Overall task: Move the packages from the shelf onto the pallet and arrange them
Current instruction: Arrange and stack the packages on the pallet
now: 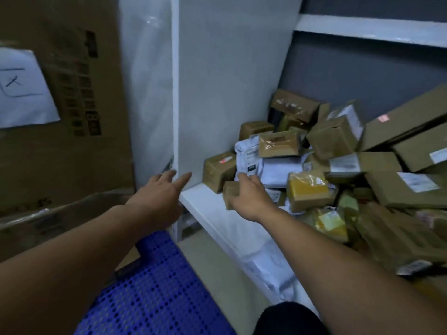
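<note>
View from a person's head, looking down along two bare forearms toward a white shelf (212, 213). A loose, tumbled heap of packages (343, 151) fills the shelf's back and right side: brown cardboard boxes at all angles, a white mailer bag (275, 170) and a yellow taped parcel (308, 189). None looks stacked, so the nearest ones are the easiest to lift out. The right hand (250, 197) reaches over the shelf's front edge, fingers curled over a small brown box (229, 193) at the near rim of the heap, apparently taking it as the next piece to move. The left hand (160, 192) holds nothing; its fingers are straight and spread beside the shelf's front left corner, probably for balance or ready to help. Below and left of the shelf lies a blue perforated plastic pallet (150, 286), with no packages on the part in view. A large cardboard carton (72, 141) stands left of the shelf.
</note>
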